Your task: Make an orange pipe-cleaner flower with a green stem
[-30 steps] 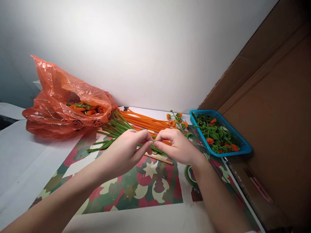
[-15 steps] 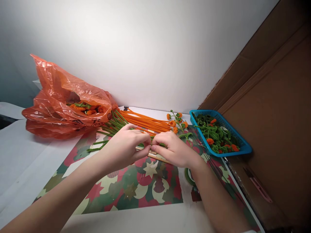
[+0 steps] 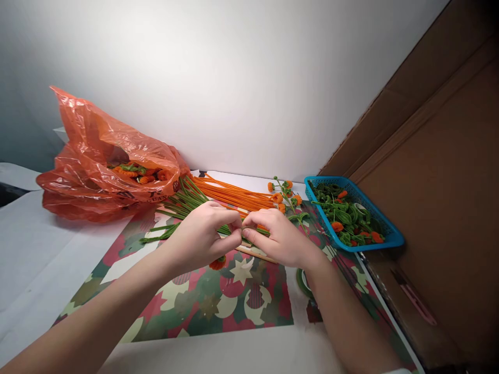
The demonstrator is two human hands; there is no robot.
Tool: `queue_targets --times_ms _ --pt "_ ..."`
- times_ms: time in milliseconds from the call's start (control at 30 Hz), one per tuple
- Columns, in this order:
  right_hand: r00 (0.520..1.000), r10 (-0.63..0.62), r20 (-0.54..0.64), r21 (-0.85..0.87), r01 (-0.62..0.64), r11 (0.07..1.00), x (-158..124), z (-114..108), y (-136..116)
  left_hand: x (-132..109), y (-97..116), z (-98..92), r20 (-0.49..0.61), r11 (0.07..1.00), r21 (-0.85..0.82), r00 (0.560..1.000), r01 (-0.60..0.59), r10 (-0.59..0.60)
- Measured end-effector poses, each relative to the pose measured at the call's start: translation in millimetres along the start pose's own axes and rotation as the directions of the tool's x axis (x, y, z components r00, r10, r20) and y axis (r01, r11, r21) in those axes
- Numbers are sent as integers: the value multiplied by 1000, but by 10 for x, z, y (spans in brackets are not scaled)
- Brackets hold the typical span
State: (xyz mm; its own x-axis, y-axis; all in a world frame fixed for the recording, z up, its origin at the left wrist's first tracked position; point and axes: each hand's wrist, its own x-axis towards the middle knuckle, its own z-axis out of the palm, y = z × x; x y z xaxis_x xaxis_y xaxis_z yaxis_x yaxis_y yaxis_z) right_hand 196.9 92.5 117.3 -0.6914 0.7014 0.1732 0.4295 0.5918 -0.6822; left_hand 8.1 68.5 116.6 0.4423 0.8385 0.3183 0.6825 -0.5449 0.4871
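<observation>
My left hand [image 3: 208, 234] is closed, thumb against curled index finger, above the middle of the patterned sheet. An orange pipe-cleaner flower [image 3: 217, 263] pokes out below its palm, apparently held there; the hand hides the rest. My right hand [image 3: 278, 236] pinches with thumb and fingertips right beside the left fingertips. What lies in that pinch is too small to make out. Behind the hands lie green pipe cleaners [image 3: 187, 200] and a bundle of orange pipe cleaners [image 3: 234, 194]. A flower sprig [image 3: 289, 193] with small orange heads rests beyond my right hand.
At the left stands an orange plastic bag [image 3: 105, 156] with more orange flowers inside. A blue basket [image 3: 393, 240] of green leaves and orange pieces sits at the right. Near my right wrist is a roll of green tape [image 3: 303, 283]. A pink cutter [image 3: 415, 298] lies by the cardboard [image 3: 440, 171].
The orange flower has come into sight beneath my left hand. Both hands keep nearly the same place, with slight finger movement.
</observation>
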Motion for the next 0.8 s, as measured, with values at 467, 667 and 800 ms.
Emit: queue_targets --times_ms 467,667,800 --pt "997 -71 -8 -14 70 997 23 92 2 22 -86 38 25 921 252 953 -297 300" --pt "1000 4 -6 195 -3 981 38 99 -27 26 -109 -37 -10 823 420 905 -382 425" --pt "991 36 132 345 -80 935 -8 27 -97 0 -299 -263 -158 800 560 920 -215 358"
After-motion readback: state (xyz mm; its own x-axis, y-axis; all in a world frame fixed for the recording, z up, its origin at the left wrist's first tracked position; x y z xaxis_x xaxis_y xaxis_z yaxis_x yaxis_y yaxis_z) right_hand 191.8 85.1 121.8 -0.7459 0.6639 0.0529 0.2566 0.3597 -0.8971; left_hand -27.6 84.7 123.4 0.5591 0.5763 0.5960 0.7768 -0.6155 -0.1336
